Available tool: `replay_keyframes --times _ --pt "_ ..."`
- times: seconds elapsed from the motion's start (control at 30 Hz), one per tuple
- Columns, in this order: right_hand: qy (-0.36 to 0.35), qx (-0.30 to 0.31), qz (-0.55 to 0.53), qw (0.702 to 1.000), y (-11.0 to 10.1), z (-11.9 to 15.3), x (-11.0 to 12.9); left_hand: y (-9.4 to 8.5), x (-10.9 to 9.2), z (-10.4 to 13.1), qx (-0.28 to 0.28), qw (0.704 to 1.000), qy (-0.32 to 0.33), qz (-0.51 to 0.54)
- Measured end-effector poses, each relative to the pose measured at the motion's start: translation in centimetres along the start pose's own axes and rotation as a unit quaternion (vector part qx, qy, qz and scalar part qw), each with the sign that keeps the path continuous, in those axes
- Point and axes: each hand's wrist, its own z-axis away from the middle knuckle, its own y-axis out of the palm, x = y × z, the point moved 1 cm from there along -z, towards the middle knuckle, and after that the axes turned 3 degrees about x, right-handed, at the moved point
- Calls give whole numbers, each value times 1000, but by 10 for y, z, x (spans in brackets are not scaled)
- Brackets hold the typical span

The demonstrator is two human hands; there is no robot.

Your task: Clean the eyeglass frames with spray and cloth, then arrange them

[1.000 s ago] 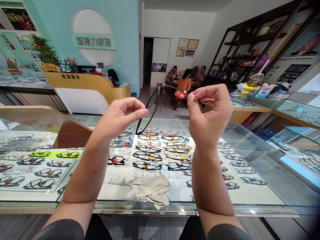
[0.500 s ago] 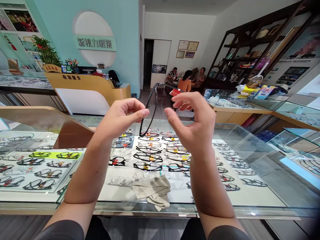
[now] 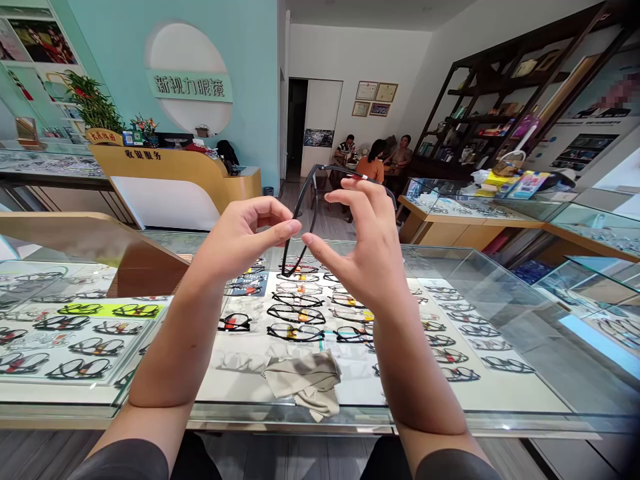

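A black-framed pair of glasses [image 3: 301,200] is held up above the display counter, its front turned nearly edge-on and a temple reaching right. The thumb and fingers of my left hand [image 3: 247,233] pinch its near rim. My right hand [image 3: 367,257] is beside the glasses, fingers apart and curved, its thumb close to the rim. Whether the right fingertips touch the frame I cannot tell; they partly cover the temple. Below lies a crumpled beige cloth [image 3: 310,380] on the glass top.
Under the glass counter [image 3: 240,397] sit rows of glasses frames. At the left stands a wooden-edged panel [image 3: 90,247]. Farther back are a cash desk [image 3: 185,167], more showcases [image 3: 465,210], a dark shelf [image 3: 465,120] and several seated people [image 3: 370,163].
My right hand has moved left, close to the glasses, and now covers part of the temple and its red tag. My left hand and the glasses stay nearly where they were.
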Motion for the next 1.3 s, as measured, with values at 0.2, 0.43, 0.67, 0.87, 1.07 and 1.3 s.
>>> replay_keyframes --times 0.2,0.43,0.67,0.87,1.07,1.3 --pt "20 0 -1 1000 -1 1 0 1 0 -1 0 1000 -1 3" --pt "22 0 11 1000 -1 2 -7 1 -1 -2 -46 999 -6 15" --pt "45 13 3 999 0 5 -8 -1 1 -3 -138 990 3 28" --pt "48 73 -26 996 -2 6 -2 0 4 -3 -129 991 9 33" --pt "40 129 -172 976 2 2 9 11 2 -3 -73 996 53 17" --pt "43 120 -204 971 14 1 19 19 0 0 -45 997 56 -5"
